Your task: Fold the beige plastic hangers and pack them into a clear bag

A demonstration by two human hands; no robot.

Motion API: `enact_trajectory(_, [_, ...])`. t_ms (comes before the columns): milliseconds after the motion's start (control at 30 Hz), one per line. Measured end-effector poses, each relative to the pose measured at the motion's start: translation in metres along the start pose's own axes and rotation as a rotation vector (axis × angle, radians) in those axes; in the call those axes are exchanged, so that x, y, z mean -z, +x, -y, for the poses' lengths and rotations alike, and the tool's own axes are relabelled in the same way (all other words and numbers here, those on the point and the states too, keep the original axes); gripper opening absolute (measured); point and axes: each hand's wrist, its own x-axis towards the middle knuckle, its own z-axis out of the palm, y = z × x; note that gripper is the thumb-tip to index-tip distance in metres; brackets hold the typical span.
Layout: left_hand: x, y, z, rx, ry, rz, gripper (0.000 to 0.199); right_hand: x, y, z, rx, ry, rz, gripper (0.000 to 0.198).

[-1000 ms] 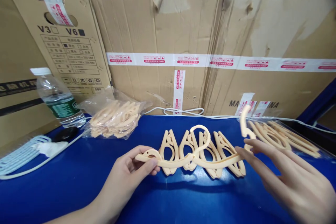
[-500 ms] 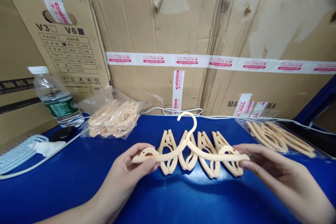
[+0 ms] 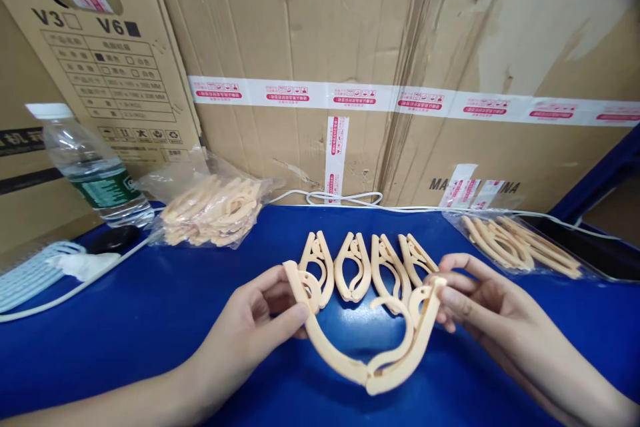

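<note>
Between my two hands is a cream folding clothes hanger (image 3: 334, 355), bent at its middle joint into a U with the joint lowest. Its hook lies folded inward beside the right arm. My left hand (image 3: 260, 323) pinches the end of the left arm between thumb and fingers. At the other end, my right hand (image 3: 477, 307) grips the tip of the right arm. Behind it, several folded hangers (image 3: 353, 268) of the same kind lie in a row on the blue table (image 3: 200, 293). The held hanger partly covers some of them.
At the left stand a water bottle (image 3: 95, 170) and a clear bag of hangers (image 3: 215, 210). Another bagged set (image 3: 520, 247) lies at the right by a dark flat device (image 3: 575, 243). A white cable (image 3: 420, 209) runs along the cardboard (image 3: 300, 27) behind.
The hanger was spread nearly straight with its hook up. Now its arms are folded upward into a U, the middle has dropped, and the hook has turned inward. The view has tilted down slightly.
</note>
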Motion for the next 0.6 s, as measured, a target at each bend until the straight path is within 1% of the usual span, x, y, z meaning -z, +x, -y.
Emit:
enact_trajectory(67, [-0.002,-0.002,0.000,-0.005,0.028,0.045,0.029,-0.004,-0.003,-0.002,-0.021,-0.032,0.089,0.021])
enact_trajectory(167, [-0.005,-0.005,0.001,-0.027,0.073,0.060,0.022,-0.009,-0.007,-0.003,-0.040,-0.081,0.186,0.021])
enact_trajectory(300, [-0.004,-0.005,0.002,-0.035,0.133,0.018,0.020,-0.014,-0.010,-0.001,-0.026,-0.061,0.213,0.023])
enact_trajectory(367, [-0.004,-0.004,0.002,-0.037,0.144,0.005,0.021,-0.017,-0.010,0.001,-0.007,-0.104,0.207,0.021])
enact_trajectory(433, [-0.004,-0.003,0.002,-0.032,0.139,0.005,0.022,-0.019,-0.009,0.002,0.017,-0.164,0.211,0.016])
enact_trajectory(467, [-0.004,-0.003,0.002,-0.032,0.130,0.004,0.022,-0.020,-0.010,0.002,0.028,-0.195,0.224,0.017])
enact_trajectory(567, [-0.004,-0.002,0.003,-0.043,0.089,-0.022,0.022,-0.019,-0.015,-0.003,0.062,-0.314,0.306,0.040])
enact_trajectory(600, [-0.005,-0.001,0.004,-0.048,0.073,-0.029,0.022,-0.018,-0.018,-0.006,0.080,-0.363,0.332,0.045])
